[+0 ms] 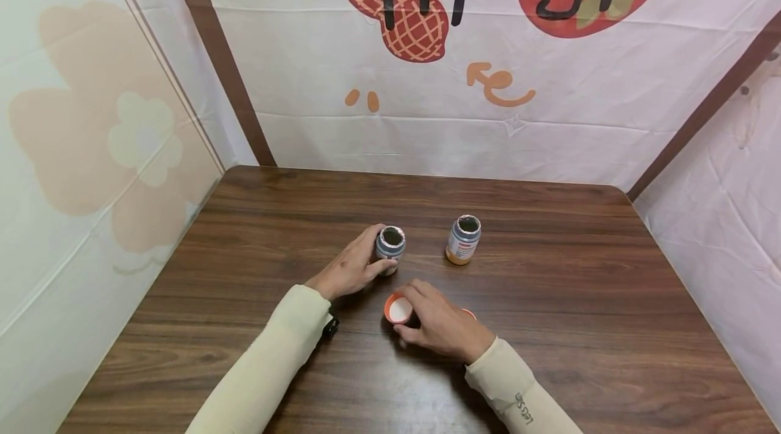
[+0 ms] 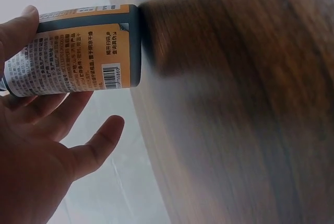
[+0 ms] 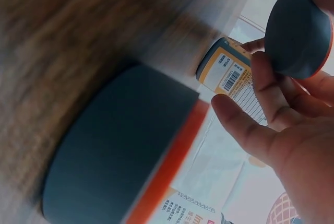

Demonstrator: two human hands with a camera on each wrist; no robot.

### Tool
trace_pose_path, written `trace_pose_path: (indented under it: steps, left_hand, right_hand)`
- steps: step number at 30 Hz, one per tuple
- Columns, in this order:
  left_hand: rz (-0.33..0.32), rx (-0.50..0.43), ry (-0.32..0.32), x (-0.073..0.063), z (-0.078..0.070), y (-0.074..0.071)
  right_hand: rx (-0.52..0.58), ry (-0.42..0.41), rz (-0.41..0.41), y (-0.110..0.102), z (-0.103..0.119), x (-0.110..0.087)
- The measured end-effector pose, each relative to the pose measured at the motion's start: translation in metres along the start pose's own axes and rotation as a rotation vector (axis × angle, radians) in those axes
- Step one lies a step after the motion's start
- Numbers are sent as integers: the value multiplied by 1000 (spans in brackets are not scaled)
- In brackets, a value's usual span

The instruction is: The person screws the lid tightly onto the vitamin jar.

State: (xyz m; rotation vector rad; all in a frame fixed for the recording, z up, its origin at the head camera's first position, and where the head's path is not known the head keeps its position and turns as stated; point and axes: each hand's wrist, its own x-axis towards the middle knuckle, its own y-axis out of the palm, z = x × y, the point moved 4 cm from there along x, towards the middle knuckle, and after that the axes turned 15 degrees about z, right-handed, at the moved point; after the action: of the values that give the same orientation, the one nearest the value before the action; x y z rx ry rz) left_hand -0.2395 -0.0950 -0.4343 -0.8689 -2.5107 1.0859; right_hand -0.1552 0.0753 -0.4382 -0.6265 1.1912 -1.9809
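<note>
My left hand [image 1: 350,266] grips an uncapped jar [image 1: 390,244], thumb on one side and fingers round the other. The jar is dark grey with an orange-and-white label, and torn foil rings its mouth. In the left wrist view, its label with barcode [image 2: 78,57] shows, base close over the table. Just in front of it, my right hand [image 1: 442,319] pinches a round dark grey cap [image 3: 295,33], its orange rim and white liner facing up-left in the head view. A second cap [image 3: 120,145] lies on the table beside the right hand, mostly hidden from the head camera.
A second uncapped jar [image 1: 464,241] of the same kind stands upright on the brown wood-grain table [image 1: 549,271], right of the gripped one. Printed white cloth [image 1: 305,68] hangs behind the table's back edge and at both sides.
</note>
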Motion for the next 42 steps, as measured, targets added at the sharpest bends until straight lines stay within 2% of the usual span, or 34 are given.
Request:
trace_pose_path:
  steps: [17, 22, 29, 42]
  left_hand:
    - [16, -16, -33, -7, 2, -1]
    - [19, -26, -35, -10, 2, -1]
    - [18, -26, -18, -13, 2, -2]
    - [18, -25, -15, -19, 3, -2]
  right_hand:
    - [2, 21, -36, -2, -3, -2]
    - [40, 23, -46, -4, -4, -2]
    - [35, -2, -114, -6, -5, -1]
    - [26, -4, -167, -10, -8, 1]
